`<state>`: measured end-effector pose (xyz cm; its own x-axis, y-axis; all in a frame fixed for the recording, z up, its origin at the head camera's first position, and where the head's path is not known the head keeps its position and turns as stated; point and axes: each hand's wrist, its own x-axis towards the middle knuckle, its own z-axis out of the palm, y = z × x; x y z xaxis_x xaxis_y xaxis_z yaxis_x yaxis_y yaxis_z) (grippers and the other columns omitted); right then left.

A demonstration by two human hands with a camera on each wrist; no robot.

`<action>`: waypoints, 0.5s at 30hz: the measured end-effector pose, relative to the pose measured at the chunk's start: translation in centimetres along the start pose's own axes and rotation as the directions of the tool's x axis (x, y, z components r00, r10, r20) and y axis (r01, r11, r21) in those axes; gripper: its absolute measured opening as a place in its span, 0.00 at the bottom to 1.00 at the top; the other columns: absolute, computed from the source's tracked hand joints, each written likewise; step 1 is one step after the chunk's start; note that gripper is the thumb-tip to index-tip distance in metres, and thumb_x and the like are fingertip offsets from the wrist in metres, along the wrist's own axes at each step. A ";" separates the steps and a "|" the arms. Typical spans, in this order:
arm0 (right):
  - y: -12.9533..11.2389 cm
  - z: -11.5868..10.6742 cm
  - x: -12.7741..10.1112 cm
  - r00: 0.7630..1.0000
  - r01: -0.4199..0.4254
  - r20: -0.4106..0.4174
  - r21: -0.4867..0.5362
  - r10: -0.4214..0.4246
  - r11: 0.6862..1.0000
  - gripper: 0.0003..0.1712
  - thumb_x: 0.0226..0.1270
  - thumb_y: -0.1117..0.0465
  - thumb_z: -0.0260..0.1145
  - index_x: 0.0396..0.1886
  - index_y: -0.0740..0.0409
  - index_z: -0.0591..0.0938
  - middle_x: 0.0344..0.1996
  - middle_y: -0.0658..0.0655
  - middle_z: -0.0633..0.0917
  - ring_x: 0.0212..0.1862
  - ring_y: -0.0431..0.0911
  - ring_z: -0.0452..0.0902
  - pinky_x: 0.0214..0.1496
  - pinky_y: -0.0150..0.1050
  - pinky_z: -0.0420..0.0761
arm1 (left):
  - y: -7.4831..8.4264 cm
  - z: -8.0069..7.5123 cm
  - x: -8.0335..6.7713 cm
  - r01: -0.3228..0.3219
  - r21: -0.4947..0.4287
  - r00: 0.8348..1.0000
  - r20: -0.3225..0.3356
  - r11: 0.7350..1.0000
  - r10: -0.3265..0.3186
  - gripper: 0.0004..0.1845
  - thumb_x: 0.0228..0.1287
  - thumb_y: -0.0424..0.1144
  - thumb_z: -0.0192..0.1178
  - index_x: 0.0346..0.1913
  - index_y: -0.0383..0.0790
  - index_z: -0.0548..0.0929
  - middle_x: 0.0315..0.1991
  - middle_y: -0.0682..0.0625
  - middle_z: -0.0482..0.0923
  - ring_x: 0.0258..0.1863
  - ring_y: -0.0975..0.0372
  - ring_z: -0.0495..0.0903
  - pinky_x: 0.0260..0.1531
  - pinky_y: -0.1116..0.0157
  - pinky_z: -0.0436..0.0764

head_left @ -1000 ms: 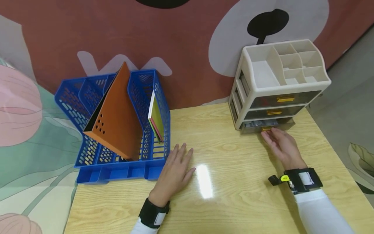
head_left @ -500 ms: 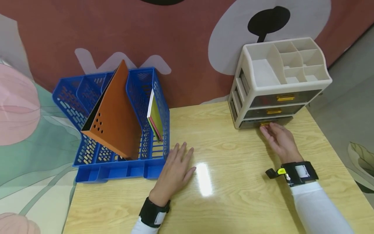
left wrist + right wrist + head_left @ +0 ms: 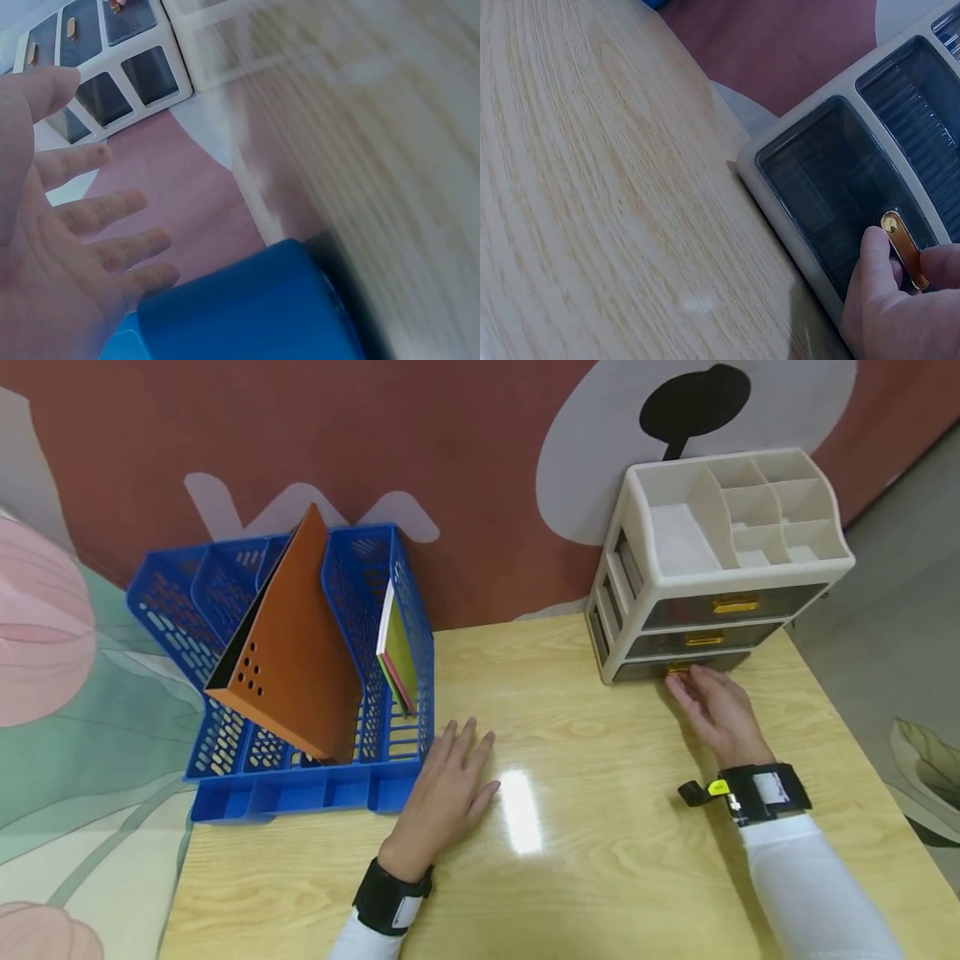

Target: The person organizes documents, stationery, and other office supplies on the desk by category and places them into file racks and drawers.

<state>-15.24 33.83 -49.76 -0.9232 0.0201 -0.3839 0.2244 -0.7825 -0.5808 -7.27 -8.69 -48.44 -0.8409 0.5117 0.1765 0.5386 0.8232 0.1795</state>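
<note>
My right hand is at the bottom drawer of a white desktop drawer unit. In the right wrist view its thumb and fingers sit on either side of the amber drawer handle, pinching it. That drawer stands flush with the unit's front. My left hand lies on the wooden table with its fingers spread, holding nothing. It is beside the front right corner of a blue perforated file rack. In the left wrist view that palm is seen with fingers extended near the blue rack.
An orange folder leans in the rack, and thin coloured booklets stand in its right slot. Two more drawers with amber handles and an open divided top belong to the white unit. A patterned wall covering rises behind.
The bottom drawer, partly pulled out a second ago with items visible inside, has slid in and is closed. My right hand moved inward with it. The left hand stayed on the table.
</note>
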 end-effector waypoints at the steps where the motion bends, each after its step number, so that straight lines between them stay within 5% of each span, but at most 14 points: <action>1: 0.0 0.0 0.0 1.000 -0.002 -0.002 -0.005 0.002 1.000 0.07 0.79 0.71 0.55 0.52 0.64 0.76 0.49 0.59 0.76 0.51 0.47 0.82 0.66 0.35 0.78 | 0.0 0.0 0.0 0.000 0.002 1.000 0.004 1.000 0.000 0.34 0.74 0.55 0.59 0.76 0.41 0.70 0.77 0.35 0.65 0.77 0.38 0.62 0.73 0.40 0.66; 9: -0.4 -0.1 0.2 1.000 -0.029 -0.010 -0.057 0.028 0.998 0.07 0.80 0.67 0.57 0.52 0.63 0.75 0.46 0.59 0.79 0.50 0.48 0.85 0.66 0.35 0.79 | 0.1 -0.1 0.2 -0.003 0.005 1.000 0.008 1.000 0.003 0.34 0.74 0.54 0.60 0.76 0.41 0.70 0.77 0.35 0.64 0.77 0.38 0.62 0.72 0.39 0.68; 15: -0.6 -0.2 -1.2 1.000 0.010 -0.010 -0.207 -0.012 0.978 0.10 0.81 0.61 0.57 0.52 0.61 0.67 0.40 0.56 0.82 0.43 0.47 0.84 0.54 0.38 0.87 | 0.2 -0.1 0.4 -0.018 -0.011 1.000 0.014 1.000 0.019 0.34 0.75 0.54 0.59 0.77 0.41 0.69 0.77 0.34 0.64 0.77 0.38 0.62 0.72 0.39 0.68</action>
<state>-14.22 34.38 -49.06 -0.9227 0.0357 -0.3838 0.2752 -0.6362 -0.7208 -7.46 -8.33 -48.20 -0.8313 0.5303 0.1664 0.5546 0.8109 0.1867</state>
